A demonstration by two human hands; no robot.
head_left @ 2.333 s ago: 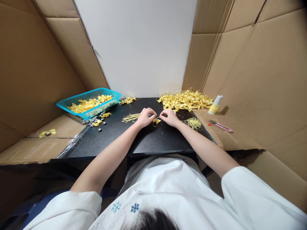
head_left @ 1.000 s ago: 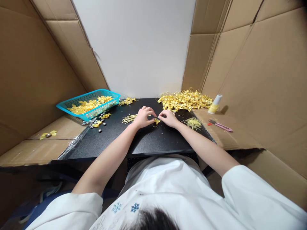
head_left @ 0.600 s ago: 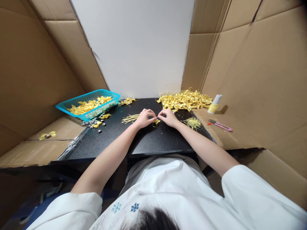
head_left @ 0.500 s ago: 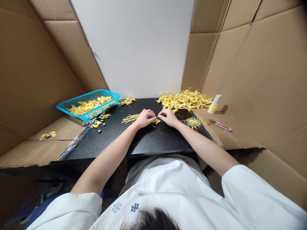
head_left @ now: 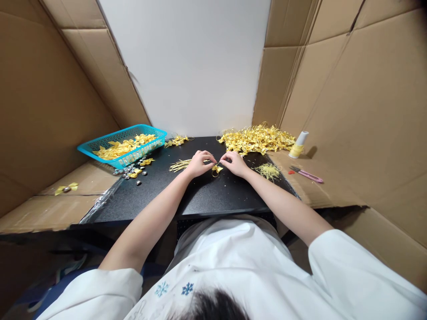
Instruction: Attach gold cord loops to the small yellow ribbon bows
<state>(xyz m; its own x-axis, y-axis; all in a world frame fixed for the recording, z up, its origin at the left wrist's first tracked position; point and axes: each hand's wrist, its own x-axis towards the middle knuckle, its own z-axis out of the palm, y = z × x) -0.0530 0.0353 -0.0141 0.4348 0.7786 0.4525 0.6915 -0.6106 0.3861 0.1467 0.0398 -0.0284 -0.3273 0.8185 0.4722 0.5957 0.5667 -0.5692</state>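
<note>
Small yellow ribbon bow (head_left: 217, 169) sits at the black speckled surface (head_left: 160, 195), between my left hand (head_left: 202, 164) and right hand (head_left: 235, 163), nearer the left, long axis unclear, both apparently pinching a thin yellow-green cord (head_left: 218, 163) just beyond it.

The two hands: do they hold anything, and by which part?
The left hand and right hand appear to pinch a thin strand beside a small yellow bow; the exact part gripped is too small to tell.
</note>
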